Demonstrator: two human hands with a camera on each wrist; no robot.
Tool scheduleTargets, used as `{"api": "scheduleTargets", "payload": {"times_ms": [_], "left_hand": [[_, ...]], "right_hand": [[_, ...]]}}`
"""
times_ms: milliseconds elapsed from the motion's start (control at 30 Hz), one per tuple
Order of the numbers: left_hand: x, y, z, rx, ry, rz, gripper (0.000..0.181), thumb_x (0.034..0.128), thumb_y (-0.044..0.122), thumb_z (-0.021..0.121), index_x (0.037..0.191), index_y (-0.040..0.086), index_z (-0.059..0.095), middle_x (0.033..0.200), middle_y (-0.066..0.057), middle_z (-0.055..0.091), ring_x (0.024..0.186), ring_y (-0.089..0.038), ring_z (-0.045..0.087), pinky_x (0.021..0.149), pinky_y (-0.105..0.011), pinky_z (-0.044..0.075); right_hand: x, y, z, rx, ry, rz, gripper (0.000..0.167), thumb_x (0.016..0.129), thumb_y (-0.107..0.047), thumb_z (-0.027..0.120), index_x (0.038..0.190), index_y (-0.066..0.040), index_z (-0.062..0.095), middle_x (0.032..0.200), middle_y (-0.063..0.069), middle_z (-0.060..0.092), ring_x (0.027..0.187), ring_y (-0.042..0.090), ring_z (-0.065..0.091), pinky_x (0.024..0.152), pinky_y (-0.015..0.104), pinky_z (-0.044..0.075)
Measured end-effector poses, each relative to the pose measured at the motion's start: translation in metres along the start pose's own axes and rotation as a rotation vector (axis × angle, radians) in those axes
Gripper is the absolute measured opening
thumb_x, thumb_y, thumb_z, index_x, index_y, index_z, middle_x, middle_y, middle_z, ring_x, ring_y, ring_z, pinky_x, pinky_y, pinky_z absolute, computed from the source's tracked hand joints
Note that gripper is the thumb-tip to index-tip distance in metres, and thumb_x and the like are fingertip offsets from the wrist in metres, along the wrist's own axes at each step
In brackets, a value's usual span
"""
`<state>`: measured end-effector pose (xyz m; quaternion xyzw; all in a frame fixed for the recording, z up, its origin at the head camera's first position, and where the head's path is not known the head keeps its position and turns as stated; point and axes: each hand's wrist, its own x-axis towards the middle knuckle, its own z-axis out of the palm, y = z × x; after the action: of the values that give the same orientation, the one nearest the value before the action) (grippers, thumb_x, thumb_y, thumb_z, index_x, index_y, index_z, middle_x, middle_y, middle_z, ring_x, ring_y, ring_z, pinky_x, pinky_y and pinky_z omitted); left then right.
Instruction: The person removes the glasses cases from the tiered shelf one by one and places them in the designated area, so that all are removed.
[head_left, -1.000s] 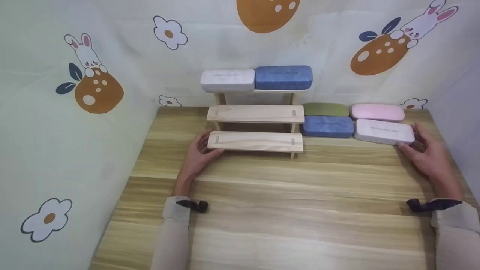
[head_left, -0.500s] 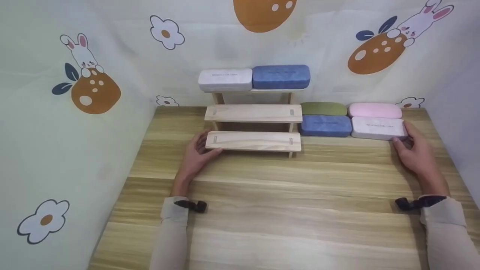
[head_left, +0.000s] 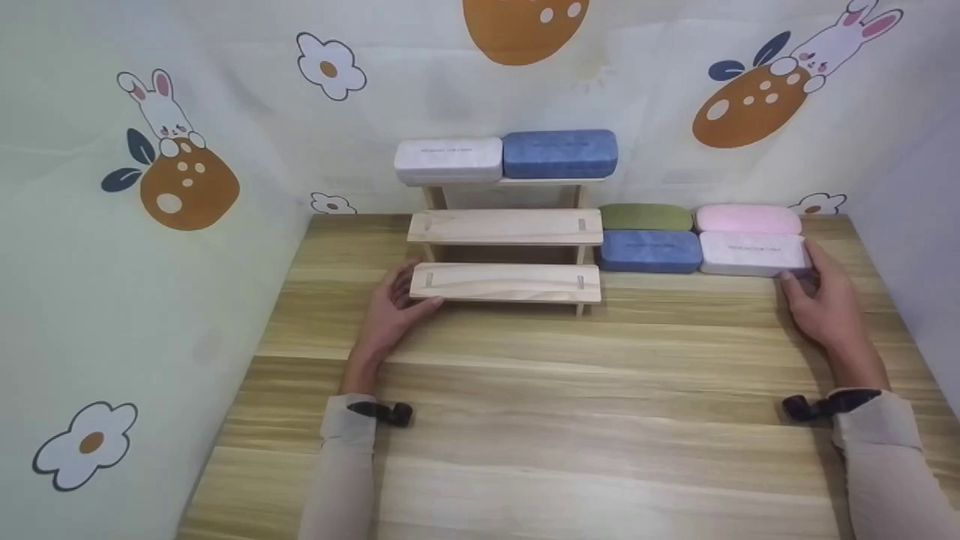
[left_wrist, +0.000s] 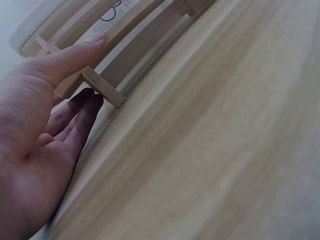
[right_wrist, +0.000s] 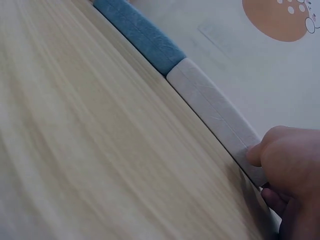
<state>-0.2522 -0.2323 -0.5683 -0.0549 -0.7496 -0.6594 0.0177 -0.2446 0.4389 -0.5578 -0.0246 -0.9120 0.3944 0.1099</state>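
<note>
White case (head_left: 754,253), oblong, rounded corners, print on lid: on the tabletop (head_left: 600,420), near its back right corner, left end touching the blue case (head_left: 651,251); probably light and stiff-shelled, its matt cover likely giving fair grip; best held across the narrow width or at the free right end. Right hand (head_left: 829,311): holding that right end, thumb on the front face, fingers round the far side. Pink case (head_left: 748,220): directly behind the white case, toward the tabletop's back edge; whether they touch cannot be told. Green case (head_left: 646,217): behind the blue case, left of the pink. Wooden stand (head_left: 506,282), three stepped shelves: left of the cases, at the tabletop's back edge; likely rigid, fairly light, steadied best by a shelf end. Left hand (head_left: 390,307): gripping the lowest shelf's left end, thumb at the front edge. Upper white case (head_left: 448,160) and upper blue case (head_left: 560,154): side by side on the top shelf, white at left. Printed wall (head_left: 420,82): behind all.
</note>
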Motion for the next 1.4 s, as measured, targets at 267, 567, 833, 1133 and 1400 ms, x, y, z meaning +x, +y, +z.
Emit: {"api": "scheduleTargets", "payload": {"times_ms": [267,567,833,1133,1400], "left_hand": [[0.001,-0.004,-0.001,-0.008,-0.008,0.009,0.092,0.0850,0.020,0.096,0.161,0.005,0.046,0.154,-0.008,0.061,0.144,-0.025,0.058,0.125,-0.041,0.047],[0.001,-0.006,-0.001,0.006,0.002,0.016,0.090,0.0846,0.021,0.096,0.160,0.007,0.049,0.154,-0.007,0.062,0.143,-0.024,0.059,0.125,-0.040,0.046],[0.001,-0.004,-0.001,0.002,0.002,0.014,0.092,0.0836,0.020,0.096,0.160,0.006,0.048,0.154,-0.009,0.061,0.143,-0.026,0.058,0.126,-0.043,0.046],[0.000,-0.003,-0.001,0.008,0.002,0.004,0.091,0.0842,0.021,0.096,0.160,0.006,0.048,0.153,-0.009,0.062,0.142,-0.025,0.059,0.125,-0.043,0.046],[0.000,-0.001,-0.001,-0.003,-0.005,-0.027,0.092,0.0863,0.018,0.094,0.162,0.005,0.044,0.159,-0.012,0.057,0.147,-0.028,0.054,0.130,-0.045,0.041]], "right_hand": [[-0.001,0.002,0.002,-0.015,0.045,-0.024,0.068,0.112,-0.020,0.053,0.171,-0.001,0.024,0.172,0.032,0.032,0.158,0.051,0.036,0.136,0.037,0.030],[-0.002,-0.002,0.002,0.018,0.055,0.013,0.071,0.111,-0.025,0.054,0.171,-0.002,0.024,0.173,0.031,0.030,0.159,0.051,0.034,0.135,0.044,0.031],[0.000,-0.016,0.003,0.000,0.084,0.063,0.069,0.110,-0.028,0.054,0.171,-0.007,0.028,0.175,0.026,0.032,0.163,0.047,0.027,0.136,0.064,0.021],[0.001,-0.045,0.011,0.099,0.148,0.020,0.060,0.108,-0.027,0.059,0.165,-0.015,0.045,0.169,0.017,0.045,0.158,0.036,0.039,0.136,0.039,0.028],[0.001,-0.072,0.022,0.143,0.097,0.000,0.057,0.108,-0.032,0.059,0.163,-0.029,0.047,0.169,0.010,0.045,0.159,0.027,0.038,0.136,0.039,0.028]]}}
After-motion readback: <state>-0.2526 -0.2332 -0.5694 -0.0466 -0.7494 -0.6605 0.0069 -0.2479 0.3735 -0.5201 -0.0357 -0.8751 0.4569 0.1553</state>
